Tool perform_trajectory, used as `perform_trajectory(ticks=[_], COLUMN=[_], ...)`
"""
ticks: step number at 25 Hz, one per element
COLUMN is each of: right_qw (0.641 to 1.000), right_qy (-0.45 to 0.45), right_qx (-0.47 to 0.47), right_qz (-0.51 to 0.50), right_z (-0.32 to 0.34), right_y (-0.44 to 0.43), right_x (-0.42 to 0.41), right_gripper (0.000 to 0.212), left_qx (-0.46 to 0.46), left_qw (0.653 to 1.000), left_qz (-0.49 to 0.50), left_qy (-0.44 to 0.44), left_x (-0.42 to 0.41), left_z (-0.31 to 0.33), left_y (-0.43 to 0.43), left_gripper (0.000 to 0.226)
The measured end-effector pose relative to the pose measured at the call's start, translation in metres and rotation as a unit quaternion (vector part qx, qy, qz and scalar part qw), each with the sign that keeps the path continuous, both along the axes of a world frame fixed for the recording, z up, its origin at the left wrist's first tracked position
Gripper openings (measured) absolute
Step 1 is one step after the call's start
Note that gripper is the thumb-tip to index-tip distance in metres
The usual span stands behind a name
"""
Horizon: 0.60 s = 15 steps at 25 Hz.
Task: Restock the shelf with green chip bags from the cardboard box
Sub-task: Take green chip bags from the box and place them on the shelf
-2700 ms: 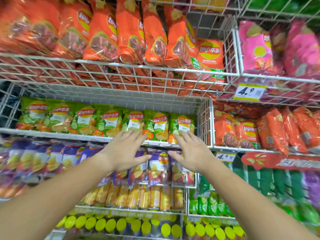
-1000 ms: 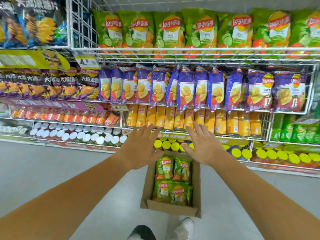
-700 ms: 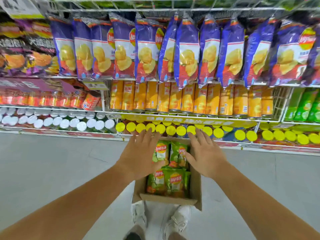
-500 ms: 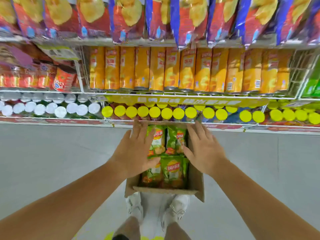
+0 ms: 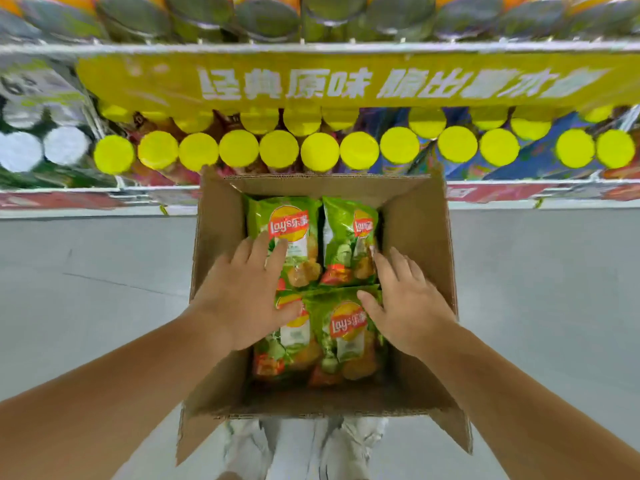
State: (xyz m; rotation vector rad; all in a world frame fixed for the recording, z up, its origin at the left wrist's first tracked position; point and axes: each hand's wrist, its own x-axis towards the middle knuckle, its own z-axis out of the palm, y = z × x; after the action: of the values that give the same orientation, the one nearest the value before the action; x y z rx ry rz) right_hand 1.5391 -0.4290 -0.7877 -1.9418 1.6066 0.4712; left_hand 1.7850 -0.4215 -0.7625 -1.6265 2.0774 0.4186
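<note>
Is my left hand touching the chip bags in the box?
Cannot tell. The head view looks straight down: the left hand overlaps the far-left green chip bag in the cardboard box, hiding any contact or gap.

Under your left hand and right hand the chip bags are bright green, each with a red-and-yellow round logo lettered in white. The cardboard box around your hands is plain brown. Beyond your hands runs a row of lime-yellow lids, then a yellow banner with white characters. Either side of your wrists the floor is pale grey.
</note>
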Motion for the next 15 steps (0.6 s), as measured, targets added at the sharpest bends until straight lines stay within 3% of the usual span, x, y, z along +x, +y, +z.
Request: perform_trajectory(ticks=[5,7,8,11,15], right_qw=[0.999,0.994,0.986,0.926,0.848], right_qy=[-0.016,-0.049,-0.071,-0.153,-0.215], right_qx=[0.017,0.016,0.027,0.070,0.136], right_qz=[-0.039,-0.099,-0.151,-0.339,-0.465], right_z=[-0.080,-0.102,-0.113,-0.142,-0.157], right_y=[-0.019,-0.030,-0.037,-0.054,-0.063], right_x=[0.003,0.004,0.005,0.010,0.015], right_gripper=[0.072,0.072,0.074,0.087,0.087], left_qx=[-0.012,-0.024,-0.028,-0.061,-0.082], left_qw=[0.998,0.983,0.957,0.865,0.854], left_qz=[0.060,0.157,0.235,0.398,0.443], left_qy=[0.011,0.097,0.167,0.299,0.261], left_x=[0.006,0.010,0.010,0.005,0.004], left_z=[-0.069,-0.089,-0.096,-0.113,-0.128], left_y=[-0.019,-0.025,-0.028,-0.032,-0.039], left_gripper=[0.098,0.093,0.089,0.088,0.102])
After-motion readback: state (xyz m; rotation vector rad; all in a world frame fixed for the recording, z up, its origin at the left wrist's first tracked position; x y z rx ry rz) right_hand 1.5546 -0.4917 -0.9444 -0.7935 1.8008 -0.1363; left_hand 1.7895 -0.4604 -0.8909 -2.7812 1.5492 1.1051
